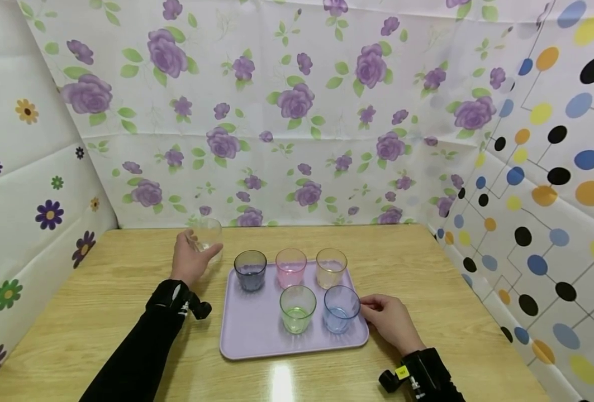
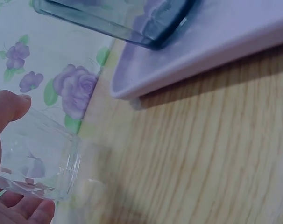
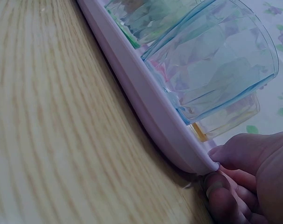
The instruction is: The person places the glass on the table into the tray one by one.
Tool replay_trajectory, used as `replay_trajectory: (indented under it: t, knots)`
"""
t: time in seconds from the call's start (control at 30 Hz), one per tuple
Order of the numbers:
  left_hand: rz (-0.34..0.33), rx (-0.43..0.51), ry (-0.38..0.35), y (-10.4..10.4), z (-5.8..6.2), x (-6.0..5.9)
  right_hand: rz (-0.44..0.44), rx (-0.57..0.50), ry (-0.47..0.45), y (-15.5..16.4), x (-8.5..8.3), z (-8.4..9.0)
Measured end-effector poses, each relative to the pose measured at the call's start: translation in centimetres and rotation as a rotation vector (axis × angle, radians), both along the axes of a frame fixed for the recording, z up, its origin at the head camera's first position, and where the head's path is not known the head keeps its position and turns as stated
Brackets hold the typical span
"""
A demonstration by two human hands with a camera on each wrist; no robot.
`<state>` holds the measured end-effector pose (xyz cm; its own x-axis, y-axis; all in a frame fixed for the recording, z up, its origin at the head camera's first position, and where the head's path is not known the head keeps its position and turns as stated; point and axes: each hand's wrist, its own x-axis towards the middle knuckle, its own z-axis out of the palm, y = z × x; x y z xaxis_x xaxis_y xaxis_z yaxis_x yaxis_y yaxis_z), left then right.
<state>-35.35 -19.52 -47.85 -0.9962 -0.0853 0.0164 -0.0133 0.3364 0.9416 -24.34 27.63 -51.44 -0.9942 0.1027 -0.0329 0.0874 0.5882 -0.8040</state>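
Observation:
Beyond the tray's far left corner, my left hand (image 1: 191,259) grips a clear glass tumbler (image 1: 210,231), thumb on one side and fingers on the other. Whether its base touches the table cannot be told. My right hand (image 1: 391,322) pinches the right rim of a lilac tray (image 1: 253,338), thumb above and fingers at the edge, beside the blue tumbler (image 1: 341,315). On the tray a green tumbler (image 1: 298,314) stands left of the blue one. Behind them are a grey tumbler (image 1: 250,274), a pink tumbler (image 1: 291,272) and a yellow tumbler (image 1: 331,272). All stand upright.
The tray lies on a wood-grain table (image 1: 100,312). A flowered sheet (image 1: 297,128) hangs behind the table's far edge. Patterned sheets flank it, with flowers on the left (image 1: 30,184) and coloured dots on the right (image 1: 553,184).

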Motion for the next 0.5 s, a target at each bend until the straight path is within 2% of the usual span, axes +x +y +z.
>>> replay_trajectory:
  t: [0.5]
  knots:
    - [-0.002, -0.038, 0.044, -0.1, 2.0, 1.2, 0.014, 0.012, 0.008, 0.1, 0.0, 0.1]
